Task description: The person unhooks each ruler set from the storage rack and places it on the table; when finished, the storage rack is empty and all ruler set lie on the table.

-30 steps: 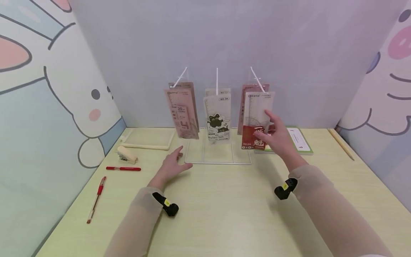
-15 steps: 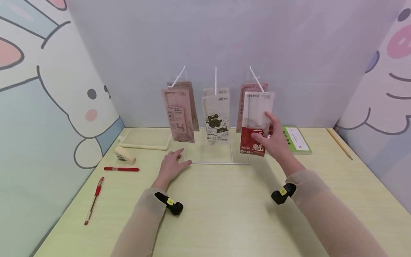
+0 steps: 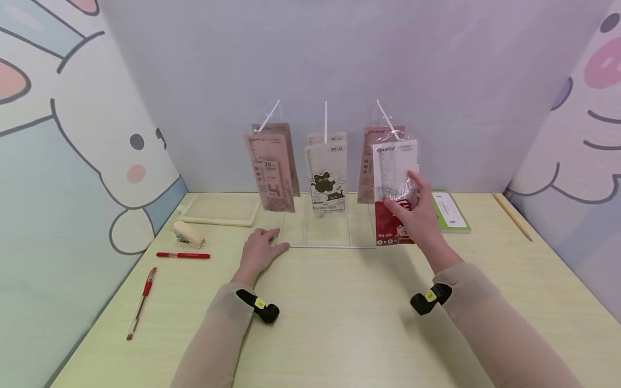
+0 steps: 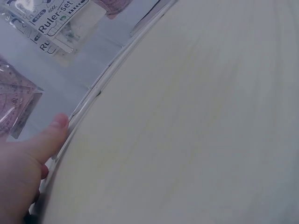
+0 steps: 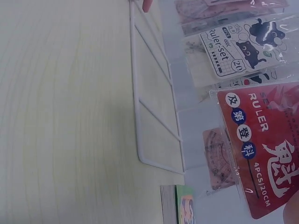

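Note:
My right hand [image 3: 419, 218] pinches a red-and-white ruler set pack [image 3: 388, 223] between thumb and fingers. The pack's top overlaps the tip of the right hook [image 3: 388, 118] of a white wire display rack [image 3: 335, 247]. In the right wrist view the pack's red lower part [image 5: 266, 149] fills the right side. Behind it hangs a pink ruler pack [image 3: 367, 167]. My left hand [image 3: 258, 250] holds the front left corner of the rack's base, with the thumb [image 4: 51, 137] along the wire in the left wrist view.
A cat-print ruler set [image 3: 328, 183] hangs on the middle hook and pink ruler packs [image 3: 271, 178] on the left one. A stapler [image 3: 189, 234], two red pens [image 3: 183, 255] and a cream mesh pouch [image 3: 220, 210] lie left. A green-edged book [image 3: 448, 211] and a wooden stick [image 3: 511, 215] lie right.
My right hand has drawn the red-and-white pack down and slightly right. My left hand has settled onto the rack's base corner, and its fingers have drawn in.

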`<state>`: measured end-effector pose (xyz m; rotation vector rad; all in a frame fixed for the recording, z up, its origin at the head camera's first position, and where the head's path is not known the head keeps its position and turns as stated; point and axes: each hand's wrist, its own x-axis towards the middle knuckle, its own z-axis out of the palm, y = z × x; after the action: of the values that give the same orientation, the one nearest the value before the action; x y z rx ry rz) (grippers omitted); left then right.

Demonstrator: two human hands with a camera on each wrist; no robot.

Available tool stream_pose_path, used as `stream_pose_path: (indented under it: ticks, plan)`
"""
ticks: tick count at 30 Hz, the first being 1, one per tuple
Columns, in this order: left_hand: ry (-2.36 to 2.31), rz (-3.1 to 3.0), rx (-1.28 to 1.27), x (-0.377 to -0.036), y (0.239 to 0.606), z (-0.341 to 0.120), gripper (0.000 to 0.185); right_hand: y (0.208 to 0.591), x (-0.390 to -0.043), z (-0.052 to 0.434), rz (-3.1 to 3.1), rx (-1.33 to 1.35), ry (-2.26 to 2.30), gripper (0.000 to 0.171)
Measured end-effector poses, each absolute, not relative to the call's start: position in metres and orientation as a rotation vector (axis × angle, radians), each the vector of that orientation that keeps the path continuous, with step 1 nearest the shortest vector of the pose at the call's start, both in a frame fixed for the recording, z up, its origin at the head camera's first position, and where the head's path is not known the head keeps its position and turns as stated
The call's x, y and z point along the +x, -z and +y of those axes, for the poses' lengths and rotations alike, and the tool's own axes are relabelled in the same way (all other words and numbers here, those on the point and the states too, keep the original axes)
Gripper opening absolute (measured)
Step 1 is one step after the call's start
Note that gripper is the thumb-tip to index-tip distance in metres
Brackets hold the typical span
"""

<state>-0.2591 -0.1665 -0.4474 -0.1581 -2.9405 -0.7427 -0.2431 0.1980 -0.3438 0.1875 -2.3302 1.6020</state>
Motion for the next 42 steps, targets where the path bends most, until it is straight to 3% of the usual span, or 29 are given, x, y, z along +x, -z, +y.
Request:
stream_pose_path:
  ticks: [42]
  plan:
    - [0.763,-2.884,-0.18,-0.255,0.449,-0.166,0.058,0.33,-0.209,0.219,-2.306,0.305,-1.468,0.079]
